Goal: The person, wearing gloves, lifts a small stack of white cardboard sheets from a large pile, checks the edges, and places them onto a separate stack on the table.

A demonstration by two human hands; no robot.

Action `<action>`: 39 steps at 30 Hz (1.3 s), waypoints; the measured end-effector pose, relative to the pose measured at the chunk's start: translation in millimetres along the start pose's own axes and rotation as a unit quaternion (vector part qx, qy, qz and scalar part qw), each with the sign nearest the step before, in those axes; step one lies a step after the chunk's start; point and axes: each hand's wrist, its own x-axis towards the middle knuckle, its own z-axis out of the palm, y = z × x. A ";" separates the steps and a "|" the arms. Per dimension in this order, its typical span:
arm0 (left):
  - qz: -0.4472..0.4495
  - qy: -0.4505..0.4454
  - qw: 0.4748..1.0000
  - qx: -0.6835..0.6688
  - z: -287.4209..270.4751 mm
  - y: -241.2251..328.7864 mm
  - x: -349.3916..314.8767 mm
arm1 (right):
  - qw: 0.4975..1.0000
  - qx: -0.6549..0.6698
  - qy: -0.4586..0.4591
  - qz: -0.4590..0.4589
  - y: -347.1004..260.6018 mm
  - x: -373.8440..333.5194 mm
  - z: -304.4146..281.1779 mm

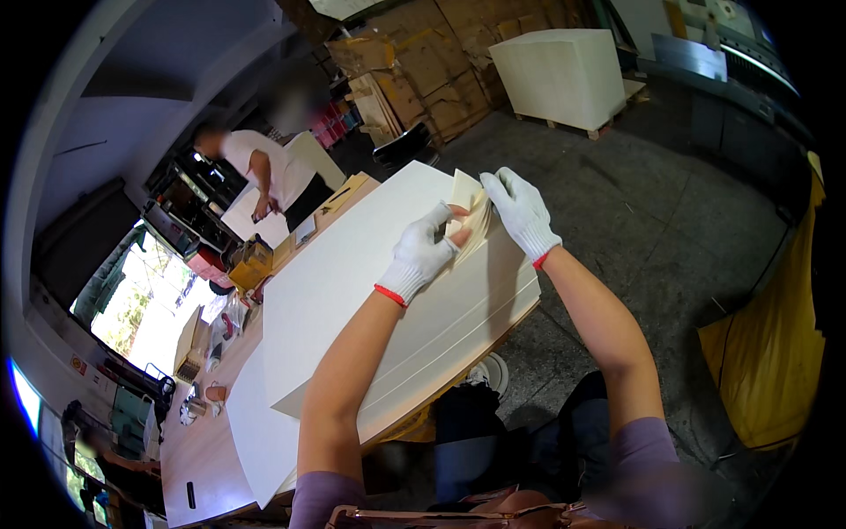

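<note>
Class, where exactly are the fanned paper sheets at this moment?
In the head view, the fanned paper sheets are just right of and above centre, at the white stack's far end, between the left hand and right hand.

The left grip (421,249) and right grip (522,213) are gloved in plain white with red cuffs (390,294). Between them, the sheets (478,222) are pale cream; under the left grip, the stack (352,282) is off-white. Nearer the body than both, the sleeves (328,504) are muted purple. Right of the right grip, a drape (760,370) is yellow.
</note>
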 end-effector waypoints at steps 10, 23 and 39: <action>0.016 0.011 0.999 -0.035 0.5 2.3 -1.9 | 1.000 0.003 -0.001 -0.004 1.3 -0.1 -0.7; -0.010 0.010 0.999 0.037 -0.4 5.7 -2.1 | 1.000 0.019 0.017 0.010 -2.1 -1.6 0.5; 0.027 0.033 0.998 0.056 0.8 -0.8 -0.1 | 0.999 0.027 0.019 0.019 1.9 -0.2 2.0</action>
